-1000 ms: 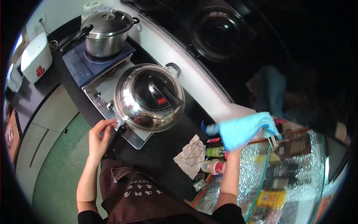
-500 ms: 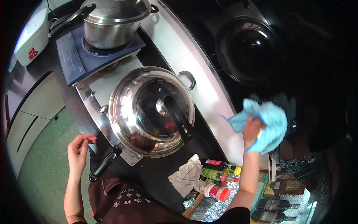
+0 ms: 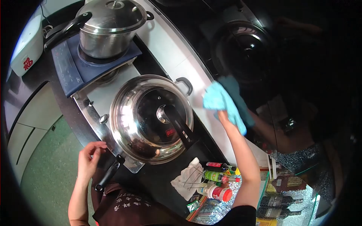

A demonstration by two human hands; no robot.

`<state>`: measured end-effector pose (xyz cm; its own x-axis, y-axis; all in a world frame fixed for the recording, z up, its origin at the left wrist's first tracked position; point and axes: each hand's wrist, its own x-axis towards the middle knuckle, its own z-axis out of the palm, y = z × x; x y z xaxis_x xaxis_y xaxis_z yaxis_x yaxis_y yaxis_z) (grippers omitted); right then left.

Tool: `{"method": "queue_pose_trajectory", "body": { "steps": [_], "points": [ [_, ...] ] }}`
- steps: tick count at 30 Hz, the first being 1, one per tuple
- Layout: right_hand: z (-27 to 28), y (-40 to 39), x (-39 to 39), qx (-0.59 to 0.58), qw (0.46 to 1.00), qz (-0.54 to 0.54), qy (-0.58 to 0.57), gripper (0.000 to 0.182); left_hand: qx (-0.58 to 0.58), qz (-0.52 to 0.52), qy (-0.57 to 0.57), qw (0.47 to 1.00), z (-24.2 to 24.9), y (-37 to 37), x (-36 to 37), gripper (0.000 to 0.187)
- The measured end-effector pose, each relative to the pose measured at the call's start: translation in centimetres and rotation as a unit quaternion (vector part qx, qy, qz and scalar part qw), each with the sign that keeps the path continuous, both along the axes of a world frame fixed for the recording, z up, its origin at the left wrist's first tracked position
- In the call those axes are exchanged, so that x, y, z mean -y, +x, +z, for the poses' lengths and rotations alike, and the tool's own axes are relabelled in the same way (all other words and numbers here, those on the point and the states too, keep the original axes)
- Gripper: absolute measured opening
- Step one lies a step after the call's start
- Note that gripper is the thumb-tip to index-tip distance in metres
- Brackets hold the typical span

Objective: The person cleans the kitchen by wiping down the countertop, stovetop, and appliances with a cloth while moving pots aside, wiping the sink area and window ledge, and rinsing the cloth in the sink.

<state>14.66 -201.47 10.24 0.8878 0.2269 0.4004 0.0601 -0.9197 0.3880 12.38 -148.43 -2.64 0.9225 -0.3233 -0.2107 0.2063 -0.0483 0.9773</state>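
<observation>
My right hand (image 3: 223,115) is wrapped round a light blue cloth (image 3: 220,98), which lies against the glossy black surface (image 3: 245,71) above the white tiled strip. The cloth covers most of the fingers. At the lower left, my left hand (image 3: 92,152) hovers near the counter edge, fingers loosely bent and apart, holding nothing. Between the hands sits a large pan with a shiny lid (image 3: 126,113) that has a black upright handle. The pan's long black handle (image 3: 109,174) points towards me, just right of my left hand.
A steel pressure cooker (image 3: 105,41) stands on a blue induction cooker (image 3: 66,71). At the far left is a white container (image 3: 28,49) with a red character. Near my right forearm lie a crumpled pale cloth (image 3: 187,180), a green-labelled bottle (image 3: 215,176) and a red-capped jar (image 3: 220,193).
My right hand has moved left and up with the blue cloth, from over the dark area to beside the white strip. My left hand is slightly further right and lower. The view has shifted a little.
</observation>
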Motion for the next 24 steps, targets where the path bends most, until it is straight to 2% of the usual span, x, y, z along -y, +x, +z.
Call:
{"method": "queue_pose_trajectory", "body": {
  "steps": [2, 5, 7, 9, 12, 15, 18, 22, 24],
  "points": [
    [1.0, -6.3, 1.9, -0.028, 0.998, -0.062, 0.016, 0.04, 0.041, -0.064, 0.115, 0.991, 0.5, -0.1, -0.4, 0.029],
    [4.6, -14.5, 2.7, -0.036, 0.986, -0.157, 0.049, 0.04, 0.121, -0.132, 0.202, 0.963, 0.5, -0.4, -1.2, 0.045],
    [7.8, -15.9, 1.0, 0.0, 0.982, -0.179, 0.064, 0.041, 0.083, -0.177, 0.21, 0.958, -0.4, -0.8, -2.1, 0.055],
    [10.4, -12.1, -1.7, 0.045, 0.987, -0.148, 0.049, 0.041, 0.043, -0.222, 0.2, 0.953, -0.7, -1.2, -2.6, 0.059],
    [11.2, 0.3, -6.5, 0.093, 0.994, -0.056, 0.013, 0.042, -0.039, -0.254, 0.171, 0.951, -0.6, -1.4, -2.6, 0.058],
    [9.4, 15.9, -11.8, 0.106, 0.994, 0.031, 0.024, 0.042, 0.003, -0.253, 0.159, 0.954, -0.2, -1.0, -2.5, 0.058],
    [6.6, 26.4, -15.4, 0.082, 0.991, 0.066, 0.086, 0.043, 0.018, -0.257, 0.153, 0.954, -0.2, -0.8, -2.5, 0.06],
    [2.7, 27.9, -14.2, 0.036, 0.971, 0.116, 0.204, 0.04, 0.049, -0.256, 0.164, 0.952, 0.8, -0.9, -2.4, 0.065],
    [0.7, 24.6, -11.3, 0.036, 0.981, 0.113, 0.156, 0.041, 0.059, -0.257, 0.167, 0.95, 0.8, -1.2, -2.4, 0.067]
  ]
}}
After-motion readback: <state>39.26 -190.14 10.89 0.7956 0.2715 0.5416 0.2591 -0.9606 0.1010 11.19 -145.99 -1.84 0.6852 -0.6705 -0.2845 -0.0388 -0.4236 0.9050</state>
